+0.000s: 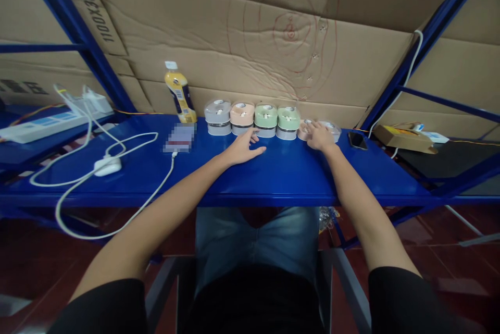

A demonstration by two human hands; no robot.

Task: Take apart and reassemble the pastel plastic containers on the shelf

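A row of small lidded containers stands at the back of the blue table (281, 172): a grey one (217, 116), a peach one (242, 117), and two green ones (265, 119) (288, 122). My left hand (242, 149) lies flat and open on the table just in front of the peach and green containers. My right hand (318, 136) rests on a further pink container (302, 131) at the row's right end, fingers curled over it, partly hiding it. A clear-lidded container (334, 128) shows just behind that hand.
A yellow bottle (180, 95) stands left of the row. A white charger (107, 165) with looping cable lies at left, near a power strip (47, 123). A black phone (357, 140) lies right of my hand. Cardboard sheets form the back wall. A small box (404, 137) sits far right.
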